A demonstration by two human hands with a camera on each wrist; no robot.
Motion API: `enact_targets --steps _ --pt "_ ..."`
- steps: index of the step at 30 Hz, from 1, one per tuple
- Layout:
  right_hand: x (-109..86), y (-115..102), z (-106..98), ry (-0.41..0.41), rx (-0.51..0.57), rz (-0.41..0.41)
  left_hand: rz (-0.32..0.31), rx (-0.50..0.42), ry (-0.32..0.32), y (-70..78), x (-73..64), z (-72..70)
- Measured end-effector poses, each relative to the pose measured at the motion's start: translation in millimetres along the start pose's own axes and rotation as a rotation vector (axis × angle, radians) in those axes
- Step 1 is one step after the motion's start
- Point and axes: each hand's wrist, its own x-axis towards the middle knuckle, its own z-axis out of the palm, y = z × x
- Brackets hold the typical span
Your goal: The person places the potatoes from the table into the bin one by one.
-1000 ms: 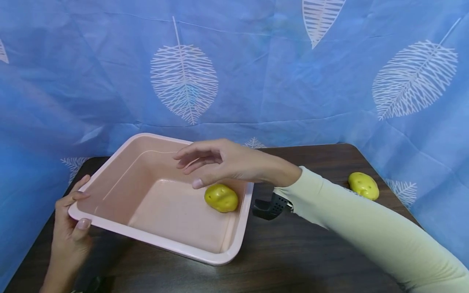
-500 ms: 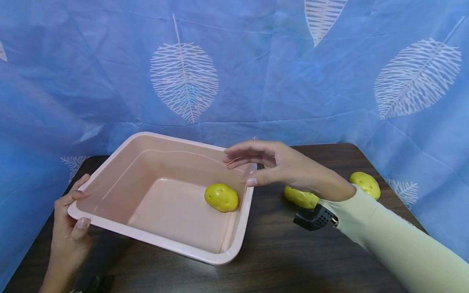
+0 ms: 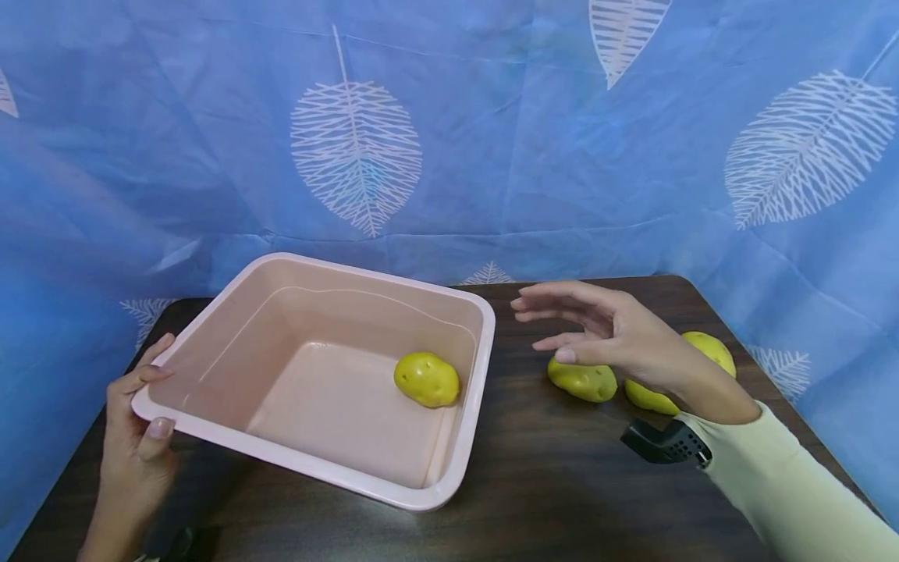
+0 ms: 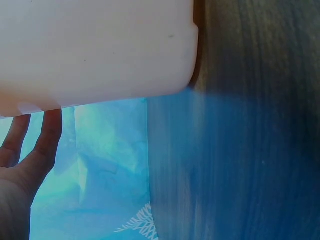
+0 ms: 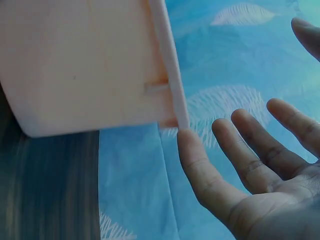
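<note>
My left hand [image 3: 136,441] grips the left corner of a pale pink plastic basin [image 3: 316,460], thumb at the near rim and fingers along the left side. In the left wrist view, fingers [image 4: 49,135] reach up to the basin's edge. One yellow potato [image 3: 426,380] lies inside, by the right end wall. To the right of the basin, my right hand [image 3: 614,332] is in the air with fingers apart and nothing held. Beneath it are a potato [image 3: 584,382] near the thumb, another potato [image 3: 648,398] under the wrist, and a third potato [image 3: 712,350] behind the wrist, partly covered.
All this is on a dark wooden table [image 3: 548,484]. A blue curtain [image 3: 492,156] with white leaf prints hangs right behind its far edge and along both sides. A black wrist camera mount [image 3: 663,442] sits below the right wrist.
My right hand has moved right, from above the basin to above the potatoes on the table, uncovering some of them. The left hand, the basin and the potato inside have stayed put.
</note>
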Motion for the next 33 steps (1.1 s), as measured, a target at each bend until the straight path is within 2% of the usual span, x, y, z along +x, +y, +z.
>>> enact_targets --steps 2,6,9,11,13,17,18,21,26,29,33 --pt "-6.2 4.8 -3.1 0.017 0.01 -0.008 0.031 -0.017 -0.006 -4.7 0.1 -1.6" --pt "-17.3 13.7 -8.8 0.065 -0.021 -0.022 0.044 -0.041 -0.014 -6.0 -0.1 -1.6" --pt "-25.2 22.0 -13.0 0.107 -0.056 -0.034 0.009 -0.044 -0.013 -1.4 -0.4 0.0" --pt "-30.1 28.8 -16.4 0.129 -0.063 -0.042 -0.031 0.009 -0.009 2.8 -0.4 1.0" --pt "-34.8 36.1 -19.2 0.156 -0.081 -0.038 -0.045 0.07 -0.01 5.9 0.0 1.8" --pt "-42.3 51.0 -23.8 0.219 -0.144 0.009 -0.056 0.111 -0.008 9.4 0.3 2.9" --pt "-43.6 54.6 -24.7 0.234 -0.163 0.02 -0.043 0.108 -0.01 9.7 0.3 3.1" --pt "-46.6 65.5 -26.6 0.266 -0.198 0.037 -0.061 0.082 -0.005 11.7 0.6 3.9" --pt "-50.3 83.9 -27.7 0.288 -0.27 0.086 -0.088 0.116 -0.009 13.0 1.8 4.2" --pt "-51.3 93.9 -27.7 0.286 -0.284 0.128 -0.057 0.147 -0.007 11.6 0.7 3.4" --pt "-55.4 105.0 -25.2 0.289 -0.281 0.166 -0.035 0.071 -0.012 5.0 -1.3 1.9"
